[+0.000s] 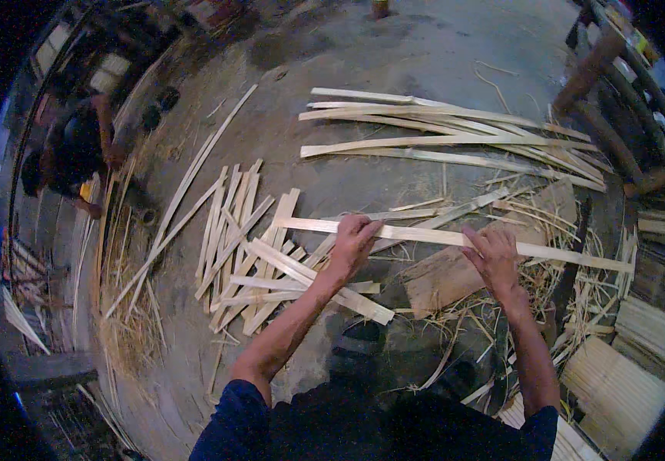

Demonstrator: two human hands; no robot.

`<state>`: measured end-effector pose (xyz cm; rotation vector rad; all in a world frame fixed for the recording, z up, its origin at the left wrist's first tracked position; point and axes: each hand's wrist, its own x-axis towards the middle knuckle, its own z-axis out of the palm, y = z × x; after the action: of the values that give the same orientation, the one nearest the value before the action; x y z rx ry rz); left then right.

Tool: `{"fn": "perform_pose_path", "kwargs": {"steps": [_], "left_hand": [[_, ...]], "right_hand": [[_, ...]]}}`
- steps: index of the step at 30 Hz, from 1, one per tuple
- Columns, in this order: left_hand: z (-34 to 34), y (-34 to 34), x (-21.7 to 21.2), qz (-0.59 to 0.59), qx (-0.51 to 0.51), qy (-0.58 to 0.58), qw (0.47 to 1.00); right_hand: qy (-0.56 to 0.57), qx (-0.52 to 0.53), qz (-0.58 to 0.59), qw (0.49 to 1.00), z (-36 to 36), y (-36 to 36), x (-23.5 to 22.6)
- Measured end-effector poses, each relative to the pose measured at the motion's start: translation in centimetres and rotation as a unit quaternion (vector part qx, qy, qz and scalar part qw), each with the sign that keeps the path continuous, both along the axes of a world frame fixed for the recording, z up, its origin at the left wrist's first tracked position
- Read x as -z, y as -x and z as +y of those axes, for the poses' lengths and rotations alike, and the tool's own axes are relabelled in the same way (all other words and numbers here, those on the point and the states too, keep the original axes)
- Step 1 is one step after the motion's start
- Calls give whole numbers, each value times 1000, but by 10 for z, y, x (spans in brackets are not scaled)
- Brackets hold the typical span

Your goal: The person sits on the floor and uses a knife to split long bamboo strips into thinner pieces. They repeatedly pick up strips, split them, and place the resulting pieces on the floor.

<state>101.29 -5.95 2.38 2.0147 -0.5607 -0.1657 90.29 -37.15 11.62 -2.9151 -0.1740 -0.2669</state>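
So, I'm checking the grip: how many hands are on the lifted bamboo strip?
2 on the bamboo strip: left hand toward its left end, right hand right of its middle; neither is hidden.

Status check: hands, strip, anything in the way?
Left hand and right hand hold one long pale strip. It extends past both hands. Loose strips, brown board below; no obstruction seen.

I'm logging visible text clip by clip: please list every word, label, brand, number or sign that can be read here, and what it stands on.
None can be read.
Long pale strip at the left hand and right hand: no marking visible.
Pile of strips and brown board on the ground: none visible.
Coloured items at the upper right edge: too small and blurred to tell.
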Motion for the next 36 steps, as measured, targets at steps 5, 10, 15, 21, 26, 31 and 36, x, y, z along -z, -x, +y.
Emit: {"fn": "perform_pose_path", "kwargs": {"steps": [5,10,15,21,26,31,36], "left_hand": [[30,12,-31,-300,-212,-188,911],[93,-13,-15,67,-369,181,909],[102,-15,-26,206,-368,350,836],[115,1,-9,242,-377,375,812],[114,5,-18,260,-383,348,815],[135,4,-11,274,-365,307,835],[134,1,-24,274,-350,315,839]], "right_hand": [[-21,-5,5,1000,-21,20,16],[-39,24,65,997,-26,23,17],[-1,-35,-91,995,29,14,-3],[-130,-175,116,969,167,55,67],[-143,-85,158,973,191,57,72],[-175,-101,71,977,175,58,64],[-133,-150,68,977,110,54,20]]}}
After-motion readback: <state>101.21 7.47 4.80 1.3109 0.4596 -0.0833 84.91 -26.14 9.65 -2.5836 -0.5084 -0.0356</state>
